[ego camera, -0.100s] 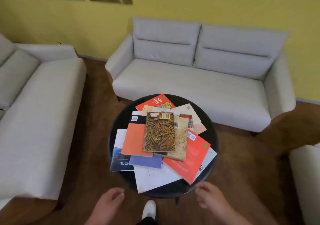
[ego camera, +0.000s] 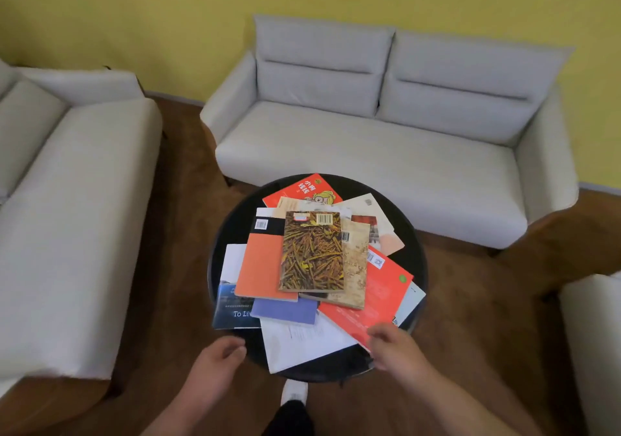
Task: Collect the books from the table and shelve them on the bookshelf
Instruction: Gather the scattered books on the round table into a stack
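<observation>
The books [ego camera: 312, 250] lie in a loose, overlapping pile on a round black table [ego camera: 408, 247], with a brown-and-yellow one on top. A red book [ego camera: 379, 301] and a white book [ego camera: 302, 341] jut toward the near rim. The left hand [ego camera: 218, 358] hangs at the table's near edge, fingers loosely curled, holding nothing. The right hand [ego camera: 393, 345] is over the red book's near corner with bent fingers; blur hides whether it grips. A gray sofa [ego camera: 369, 140] stands beyond the table and a 2nd sofa [ego camera: 67, 200] at the left.
</observation>
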